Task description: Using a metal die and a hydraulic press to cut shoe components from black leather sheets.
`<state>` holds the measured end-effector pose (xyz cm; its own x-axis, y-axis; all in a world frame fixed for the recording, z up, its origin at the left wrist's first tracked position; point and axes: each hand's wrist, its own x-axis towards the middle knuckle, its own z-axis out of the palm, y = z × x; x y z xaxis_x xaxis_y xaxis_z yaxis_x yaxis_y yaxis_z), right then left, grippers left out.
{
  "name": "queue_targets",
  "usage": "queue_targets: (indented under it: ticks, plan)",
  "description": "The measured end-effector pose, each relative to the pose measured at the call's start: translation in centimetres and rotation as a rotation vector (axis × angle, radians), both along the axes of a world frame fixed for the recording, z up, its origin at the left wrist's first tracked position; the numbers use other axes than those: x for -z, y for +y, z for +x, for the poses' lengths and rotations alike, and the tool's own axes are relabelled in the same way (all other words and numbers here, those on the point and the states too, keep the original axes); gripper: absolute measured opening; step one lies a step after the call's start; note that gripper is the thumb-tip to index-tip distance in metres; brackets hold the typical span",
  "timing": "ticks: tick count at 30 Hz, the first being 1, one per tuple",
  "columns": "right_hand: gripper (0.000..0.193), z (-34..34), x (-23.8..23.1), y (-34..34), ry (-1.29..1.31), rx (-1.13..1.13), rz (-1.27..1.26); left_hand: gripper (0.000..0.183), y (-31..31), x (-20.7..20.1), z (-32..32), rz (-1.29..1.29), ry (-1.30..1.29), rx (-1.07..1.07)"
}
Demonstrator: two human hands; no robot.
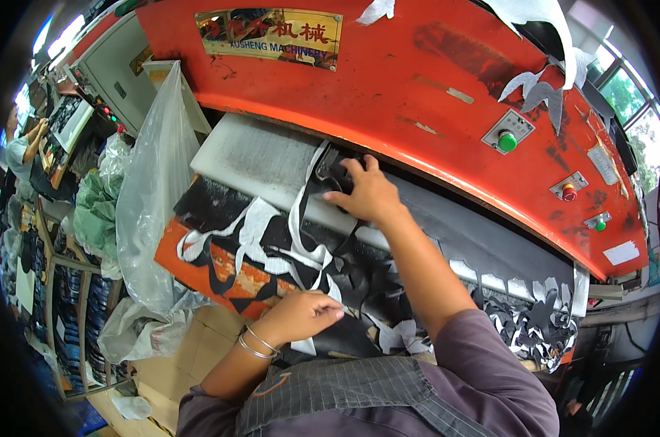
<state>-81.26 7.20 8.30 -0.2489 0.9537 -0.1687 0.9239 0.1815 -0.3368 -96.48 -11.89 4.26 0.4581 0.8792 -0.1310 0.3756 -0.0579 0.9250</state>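
A big orange press machine [388, 87] arcs across the upper half of the frame, with a green button [507, 141] and a red button [568, 194] on its right side; below it the white cutting board [257, 156] runs from upper left toward centre; over the board and the bench edge lies a dark sheet of material [359, 280], cut through with shapes, with white leftover strips [253, 229] trailing over it in the middle of the frame; a clear plastic bag [151, 197] hangs at centre left; shelves of stacked goods [75, 320] fill the lower left, and another person [20, 149] stands at the far left edge. The right hand [366, 193], in the centre, lies flat with fingers spread on a dark cutting die [337, 171] set on the board under the press, pressing on it rather than gripping; the left hand [301, 313], lower centre, wearing bangles, is loosely curled with fingertips pinching the edge of the dark sheet.
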Motion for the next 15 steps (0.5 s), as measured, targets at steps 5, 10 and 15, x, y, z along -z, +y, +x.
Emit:
queue_targets:
  ticks: [5,10,15]
  plan:
    - [0.060,0.3,4.8,3.8,0.114,-0.034,0.083,0.025,7.3,1.3,-2.0,-0.137,-0.414,-0.388]
    - [0.059,1.8,4.2,0.6,0.601,-0.055,0.300,0.052,13.3,2.2,-3.0,-0.132,-0.685,-0.514]
    - [0.053,-0.6,4.0,-6.3,0.733,-0.211,-0.021,0.044,14.1,3.9,-3.2,-0.144,-0.548,-0.305]
